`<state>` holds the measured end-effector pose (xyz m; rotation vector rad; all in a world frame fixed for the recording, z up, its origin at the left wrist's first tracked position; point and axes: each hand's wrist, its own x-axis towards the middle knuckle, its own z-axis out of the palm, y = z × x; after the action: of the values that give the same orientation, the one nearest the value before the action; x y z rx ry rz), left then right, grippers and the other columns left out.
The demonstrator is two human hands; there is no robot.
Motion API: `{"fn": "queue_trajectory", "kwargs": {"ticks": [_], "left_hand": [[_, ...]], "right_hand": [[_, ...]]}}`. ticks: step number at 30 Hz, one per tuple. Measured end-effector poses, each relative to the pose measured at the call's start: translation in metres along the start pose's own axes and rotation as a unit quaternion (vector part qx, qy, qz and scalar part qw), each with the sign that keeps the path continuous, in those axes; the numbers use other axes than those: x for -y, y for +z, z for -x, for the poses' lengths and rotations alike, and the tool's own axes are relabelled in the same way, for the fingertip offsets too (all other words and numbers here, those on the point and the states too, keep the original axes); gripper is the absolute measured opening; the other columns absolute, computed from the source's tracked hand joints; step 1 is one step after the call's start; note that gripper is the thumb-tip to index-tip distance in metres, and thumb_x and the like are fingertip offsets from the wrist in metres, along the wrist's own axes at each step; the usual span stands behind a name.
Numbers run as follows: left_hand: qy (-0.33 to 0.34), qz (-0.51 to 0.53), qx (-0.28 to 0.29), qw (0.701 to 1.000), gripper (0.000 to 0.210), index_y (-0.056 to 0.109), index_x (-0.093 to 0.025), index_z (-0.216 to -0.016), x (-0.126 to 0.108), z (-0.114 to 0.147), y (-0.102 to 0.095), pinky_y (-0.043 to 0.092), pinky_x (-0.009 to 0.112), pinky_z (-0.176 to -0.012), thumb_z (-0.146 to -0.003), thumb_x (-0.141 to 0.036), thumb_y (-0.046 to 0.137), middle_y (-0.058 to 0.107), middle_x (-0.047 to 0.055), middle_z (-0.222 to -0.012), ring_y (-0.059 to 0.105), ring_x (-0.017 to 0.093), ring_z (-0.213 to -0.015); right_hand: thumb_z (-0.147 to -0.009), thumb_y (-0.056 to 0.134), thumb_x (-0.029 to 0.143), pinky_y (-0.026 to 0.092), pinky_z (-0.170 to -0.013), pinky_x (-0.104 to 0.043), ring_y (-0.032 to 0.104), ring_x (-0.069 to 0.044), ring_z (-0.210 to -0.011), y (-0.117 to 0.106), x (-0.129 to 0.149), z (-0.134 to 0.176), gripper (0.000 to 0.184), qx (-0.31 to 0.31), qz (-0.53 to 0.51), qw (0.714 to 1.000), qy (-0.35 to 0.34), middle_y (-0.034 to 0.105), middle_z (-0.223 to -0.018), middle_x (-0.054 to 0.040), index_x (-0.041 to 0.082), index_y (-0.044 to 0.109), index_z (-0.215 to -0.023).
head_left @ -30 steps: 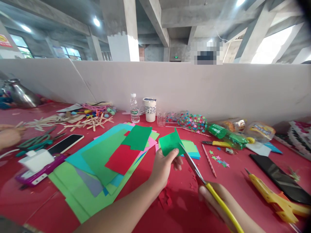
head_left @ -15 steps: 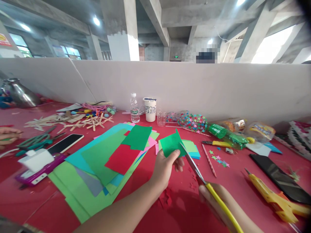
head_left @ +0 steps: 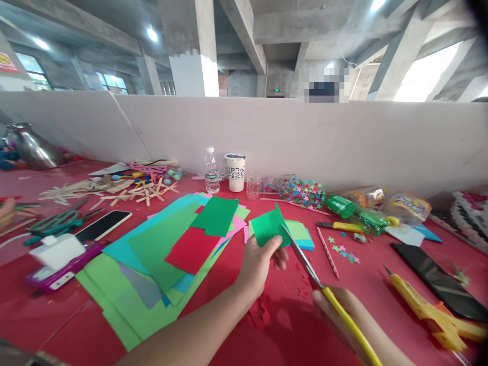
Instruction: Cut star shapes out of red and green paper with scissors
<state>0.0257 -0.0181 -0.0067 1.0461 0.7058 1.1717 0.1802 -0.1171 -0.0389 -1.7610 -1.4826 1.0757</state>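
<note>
Between thumb and fingers, my left hand (head_left: 263,259) pinches a green piece of paper (head_left: 270,226) above the table. My right hand (head_left: 339,315) is closed around the yellow handles of a pair of scissors (head_left: 303,259). The blades reach up and left, their tips at the paper's right edge, where a narrow strip of it sticks up. Just behind the held piece lie small light-green and blue sheets (head_left: 303,236). To the left are stacked coloured sheets (head_left: 163,244), with red and green pieces on top. Red paper stars (head_left: 260,311) lie below my left hand.
On the right are a glue gun (head_left: 423,307), a black phone (head_left: 438,277), a utility knife (head_left: 339,225) and a striped pencil (head_left: 328,252). Along the back stand a water bottle (head_left: 211,170) and a white cup (head_left: 236,173). Another person's hand (head_left: 6,212) shows at the left edge.
My hands, the paper and the scissors look practically unmoved. At the left edge, the other person's hand has shifted slightly left.
</note>
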Motion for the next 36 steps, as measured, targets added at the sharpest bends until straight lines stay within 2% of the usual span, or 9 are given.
{"fn": "queue_trajectory", "kwargs": {"ticks": [10, 16, 19, 22, 25, 27, 30, 33, 36], "left_hand": [[-0.008, 0.002, -0.008, 1.000, 0.021, 0.055, -0.014, -0.061, 0.000, 0.000, 0.000, 0.035, 0.021, -0.039, -0.075, -0.030, 0.061, 0.058, 0.001, -0.047, 0.050, 0.010, -0.037], [-0.002, 0.003, -0.001, 1.000, 0.022, 0.055, -0.014, -0.061, 0.003, -0.001, -0.001, 0.036, 0.022, -0.040, -0.075, -0.030, 0.060, 0.058, 0.001, -0.047, 0.051, 0.011, -0.037], [-0.007, -0.001, 0.006, 1.000, 0.023, 0.057, -0.014, -0.062, 0.003, -0.002, -0.003, 0.038, 0.023, -0.041, -0.076, -0.032, 0.061, 0.060, 0.002, -0.049, 0.053, 0.012, -0.038], [0.001, -0.011, 0.010, 1.000, 0.022, 0.064, -0.013, -0.073, 0.000, -0.005, -0.007, 0.045, 0.026, -0.049, -0.076, -0.035, 0.063, 0.066, 0.004, -0.059, 0.060, 0.015, -0.047], [0.024, 0.001, -0.029, 0.999, 0.023, 0.067, -0.015, -0.088, -0.004, -0.010, -0.011, 0.051, 0.028, -0.067, -0.074, -0.033, 0.067, 0.072, 0.004, -0.079, 0.066, 0.017, -0.069], [0.019, 0.029, -0.035, 0.999, 0.021, 0.068, -0.016, -0.088, -0.006, -0.012, -0.012, 0.050, 0.027, -0.074, -0.072, -0.030, 0.070, 0.072, 0.004, -0.082, 0.066, 0.017, -0.075], [-0.021, 0.069, -0.029, 0.997, 0.016, 0.068, -0.016, -0.080, -0.007, -0.012, -0.012, 0.049, 0.023, -0.066, -0.068, -0.026, 0.073, 0.070, 0.001, -0.073, 0.063, 0.014, -0.068], [-0.049, 0.073, -0.041, 0.995, 0.016, 0.068, -0.017, -0.079, -0.006, -0.010, -0.009, 0.046, 0.019, -0.060, -0.065, -0.022, 0.075, 0.069, 0.000, -0.073, 0.061, 0.011, -0.066], [-0.048, 0.050, -0.006, 0.998, 0.015, 0.067, -0.016, -0.080, -0.002, -0.007, -0.006, 0.043, 0.018, -0.054, -0.068, -0.024, 0.073, 0.068, 0.001, -0.072, 0.058, 0.010, -0.062]], "right_hand": [[-0.081, 0.039, 0.069, 0.020, -0.044, -0.023, 0.028, -0.009, -0.047, -0.001, -0.002, -0.004, 0.052, 0.004, 0.025, 1.000, -0.007, 0.029, -0.052, 0.0067, 0.022, 0.035, -0.059], [-0.080, 0.044, 0.067, 0.018, -0.046, -0.023, 0.025, -0.009, -0.050, -0.003, 0.002, -0.003, 0.052, 0.005, 0.009, 1.000, 0.000, 0.025, -0.054, 0.0073, 0.022, 0.033, -0.058], [-0.078, 0.045, 0.070, 0.018, -0.044, -0.023, 0.027, -0.008, -0.047, -0.004, 0.004, -0.003, 0.054, 0.000, 0.002, 1.000, 0.000, 0.027, -0.051, 0.0074, 0.022, 0.033, -0.057], [-0.075, 0.043, 0.075, 0.018, -0.040, -0.022, 0.028, -0.008, -0.040, -0.006, 0.007, -0.001, 0.056, -0.014, -0.013, 0.999, 0.029, 0.030, -0.045, 0.0080, 0.022, 0.039, -0.059], [-0.072, 0.046, 0.077, 0.019, -0.037, -0.021, 0.028, -0.007, -0.036, -0.008, 0.011, 0.001, 0.057, -0.012, -0.028, 0.998, 0.047, 0.029, -0.042, 0.0087, 0.022, 0.041, -0.059], [-0.070, 0.046, 0.079, 0.020, -0.036, -0.020, 0.028, -0.006, -0.035, -0.009, 0.013, 0.002, 0.059, -0.005, -0.036, 0.998, 0.046, 0.030, -0.042, 0.0088, 0.021, 0.042, -0.059], [-0.066, 0.040, 0.086, 0.020, -0.036, -0.020, 0.027, -0.005, -0.034, -0.010, 0.014, 0.003, 0.066, 0.011, -0.059, 0.997, 0.045, 0.032, -0.041, 0.0091, 0.020, 0.046, -0.063], [-0.066, 0.034, 0.088, 0.020, -0.037, -0.020, 0.024, -0.005, -0.033, -0.011, 0.015, 0.005, 0.070, 0.020, -0.077, 0.996, 0.029, 0.031, -0.039, 0.0102, 0.019, 0.049, -0.065], [-0.068, 0.034, 0.086, 0.020, -0.039, -0.020, 0.023, -0.005, -0.033, -0.011, 0.016, 0.006, 0.069, 0.020, -0.085, 0.996, 0.019, 0.031, -0.037, 0.0107, 0.019, 0.049, -0.065]]}}
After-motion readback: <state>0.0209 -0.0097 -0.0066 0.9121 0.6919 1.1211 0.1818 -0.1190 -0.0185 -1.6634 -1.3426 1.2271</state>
